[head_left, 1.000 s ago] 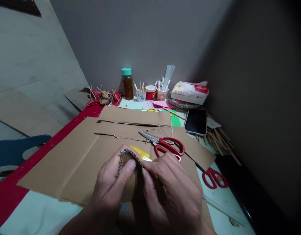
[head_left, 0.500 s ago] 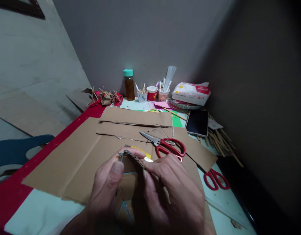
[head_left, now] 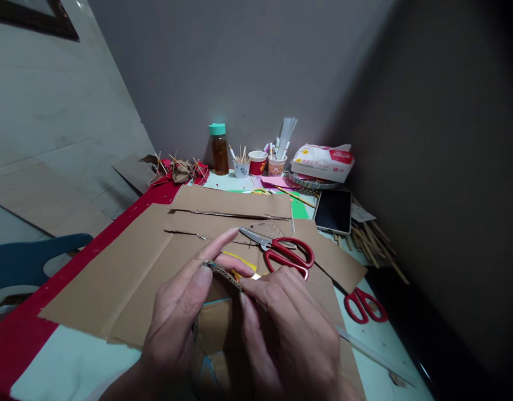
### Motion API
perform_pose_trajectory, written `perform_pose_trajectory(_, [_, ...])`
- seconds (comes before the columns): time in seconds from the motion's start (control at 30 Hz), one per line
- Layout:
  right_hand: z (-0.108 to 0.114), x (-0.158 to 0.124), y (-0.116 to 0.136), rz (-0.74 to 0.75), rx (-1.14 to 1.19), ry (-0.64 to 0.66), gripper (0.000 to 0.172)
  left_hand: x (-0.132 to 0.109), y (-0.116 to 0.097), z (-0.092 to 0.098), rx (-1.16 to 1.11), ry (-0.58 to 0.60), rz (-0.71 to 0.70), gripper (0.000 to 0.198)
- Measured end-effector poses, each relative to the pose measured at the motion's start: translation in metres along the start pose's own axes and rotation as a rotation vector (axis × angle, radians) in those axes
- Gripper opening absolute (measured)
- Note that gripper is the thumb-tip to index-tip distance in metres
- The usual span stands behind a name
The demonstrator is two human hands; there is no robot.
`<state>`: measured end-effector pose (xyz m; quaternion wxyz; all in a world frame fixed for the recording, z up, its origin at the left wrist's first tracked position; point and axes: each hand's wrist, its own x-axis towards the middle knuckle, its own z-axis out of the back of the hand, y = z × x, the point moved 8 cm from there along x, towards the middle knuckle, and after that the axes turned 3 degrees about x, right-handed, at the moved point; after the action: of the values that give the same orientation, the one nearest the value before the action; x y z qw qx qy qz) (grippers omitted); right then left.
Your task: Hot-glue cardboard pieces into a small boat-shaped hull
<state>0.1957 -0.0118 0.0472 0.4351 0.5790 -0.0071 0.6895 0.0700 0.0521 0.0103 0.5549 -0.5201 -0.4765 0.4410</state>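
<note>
Between my two hands is a brown piece of corrugated cardboard (head_left: 216, 322) with blue lines on it, its cut edge facing up. My left hand (head_left: 176, 312) grips the left side, thumb on the near face and index finger stretched out past the edge. My right hand (head_left: 289, 328) pinches the top edge on the right between thumb and fingers. Just beyond the hands lie red-handled scissors (head_left: 287, 253), with a yellow tool (head_left: 239, 266) partly hidden behind my fingers. A clear set square (head_left: 267, 227) rests near the scissors' blades.
Large cardboard sheets (head_left: 126, 278) cover the table. At right are second red-handled scissors (head_left: 365, 305), a tablet (head_left: 333, 211) and a bundle of sticks (head_left: 375, 239). A bottle (head_left: 219, 150), paper cups (head_left: 258, 163) and a tissue pack (head_left: 323, 161) stand along the wall.
My left index finger has lifted away from the cardboard's edge and now points outward. Both hands and the cardboard have shifted slightly left, and the cardboard's edge looks less bent.
</note>
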Motion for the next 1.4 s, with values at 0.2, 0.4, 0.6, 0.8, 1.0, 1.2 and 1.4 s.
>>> perform_pose_trajectory(0.2, [-0.001, 0.000, 0.000, 0.003, -0.029, 0.004, 0.019, 0.000, -0.008, 0.000, 0.270, -0.080, -0.164, 0.028])
perform_pose_trajectory(0.4, [-0.001, -0.001, -0.002, -0.009, -0.048, 0.018, 0.020, 0.003, -0.009, -0.003, 0.453, -0.054, -0.302, 0.028])
perform_pose_trajectory(0.6, [-0.005, -0.006, -0.005, -0.024, -0.032, 0.025, 0.016, 0.004, -0.006, -0.008, 0.518, -0.020, -0.415, 0.036])
perform_pose_trajectory(0.8, [-0.009, -0.004, -0.008, -0.037, -0.042, 0.077, 0.019, 0.003, -0.001, -0.008, 0.546, -0.023, -0.436, 0.032])
perform_pose_trajectory(1.0, [-0.006, -0.005, -0.009, -0.071, -0.020, 0.066, 0.020, 0.004, -0.011, -0.008, 0.554, 0.046, -0.391, 0.018])
perform_pose_trajectory(1.2, [-0.009, -0.002, -0.010, -0.070, 0.002, 0.154, 0.018, 0.005, -0.009, -0.005, 0.494, 0.054, -0.348, 0.023])
perform_pose_trajectory(1.4, [-0.002, 0.008, -0.019, -0.205, 0.117, 0.127, 0.010, 0.011, -0.009, 0.003, 0.447, -0.016, -0.324, 0.024])
